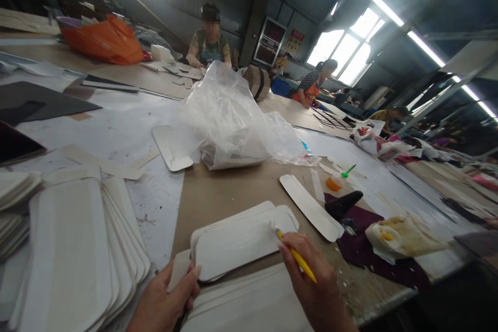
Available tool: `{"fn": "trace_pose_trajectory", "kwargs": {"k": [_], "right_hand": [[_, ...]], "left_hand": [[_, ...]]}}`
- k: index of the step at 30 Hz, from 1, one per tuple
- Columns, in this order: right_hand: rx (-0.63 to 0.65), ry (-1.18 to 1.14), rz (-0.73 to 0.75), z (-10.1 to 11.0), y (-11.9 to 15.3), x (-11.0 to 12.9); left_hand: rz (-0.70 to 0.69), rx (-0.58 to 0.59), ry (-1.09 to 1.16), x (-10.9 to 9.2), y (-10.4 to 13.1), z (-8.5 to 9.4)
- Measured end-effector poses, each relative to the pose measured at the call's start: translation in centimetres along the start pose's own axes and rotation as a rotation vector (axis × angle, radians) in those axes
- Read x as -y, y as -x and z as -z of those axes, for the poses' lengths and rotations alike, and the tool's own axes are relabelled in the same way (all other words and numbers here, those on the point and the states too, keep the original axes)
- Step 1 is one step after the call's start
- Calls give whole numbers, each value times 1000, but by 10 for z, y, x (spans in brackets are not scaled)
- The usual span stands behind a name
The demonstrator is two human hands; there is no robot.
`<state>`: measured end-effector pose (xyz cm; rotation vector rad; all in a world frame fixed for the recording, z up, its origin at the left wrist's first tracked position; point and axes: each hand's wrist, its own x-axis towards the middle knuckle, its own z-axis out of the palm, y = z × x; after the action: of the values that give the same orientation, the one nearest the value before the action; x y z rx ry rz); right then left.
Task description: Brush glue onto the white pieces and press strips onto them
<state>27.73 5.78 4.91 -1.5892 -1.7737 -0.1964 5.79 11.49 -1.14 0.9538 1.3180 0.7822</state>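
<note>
My right hand (pixel 311 282) grips a yellow-handled brush (pixel 298 259); its tip touches the right end of the top white card piece (pixel 241 241) in a small fanned stack. My left hand (pixel 165 303) pinches the stack's left end, thumb on top. More white pieces (pixel 249 303) lie under the stack at the table's front edge.
A tall pile of white pieces (pixel 73 254) sits at left. A clear plastic bag (pixel 229 114) lies mid-table, a loose white strip (pixel 311 207) and an orange glue bottle (pixel 336 181) to the right, beside a dark cloth (pixel 361 246). Other people work farther back.
</note>
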Motion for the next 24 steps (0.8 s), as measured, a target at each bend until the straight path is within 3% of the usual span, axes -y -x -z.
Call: {"fn": "trace_pose_trajectory", "kwargs": {"k": [4,9,14,17,21,24], "right_hand": [[-38,266,86,-2,10,-18],[7,197,122,-9,17,-7],[-58,324,140,-6,16,-10],[17,167,123,-7,16,-3],[12,-101,32,5,6,18],[30,-226,-116,19,-7,33]], "left_hand": [[-27,-17,-31,5,-1,0],[-37,-60,-15,7,0,-2],[-54,-75,-18,5,3,-4],[-74,-52,-89,0,3,-1],[-208,-105,-227,-21,10,12],[-199,-35,-112,-41,26,17]]}}
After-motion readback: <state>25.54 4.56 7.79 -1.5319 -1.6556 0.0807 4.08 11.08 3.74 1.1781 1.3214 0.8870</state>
